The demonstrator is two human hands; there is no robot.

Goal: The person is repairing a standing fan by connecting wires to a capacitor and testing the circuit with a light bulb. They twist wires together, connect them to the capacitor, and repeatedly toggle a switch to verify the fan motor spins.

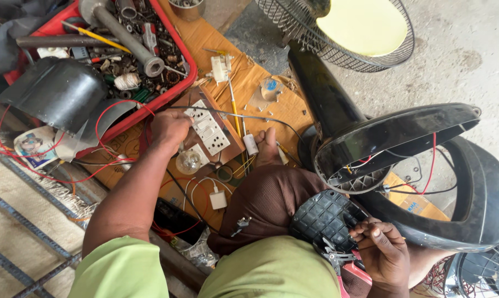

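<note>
My right hand [381, 255] comes in at the bottom right, its fingers closed on the edge of a black gridded panel [321, 218] with thin wires. Pliers with red handles [343, 264] sit right under that hand; whether it also holds them is unclear. My left hand is out of view. A co-worker in a green shirt and brown head covering [266, 201] crouches below me. One of their hands [169, 127] rests on a white switch-and-socket board [208, 129]. Their other hand [268, 144] is beside a small white cylinder [250, 143].
A red crate [189, 80] of pipes and metal scrap stands at the top left. A clear bulb [188, 161] and a white charger [218, 198] lie on cardboard [249, 77]. A black fan housing [398, 132], a wire grille [338, 52] and a yellow blade [365, 25] fill the right.
</note>
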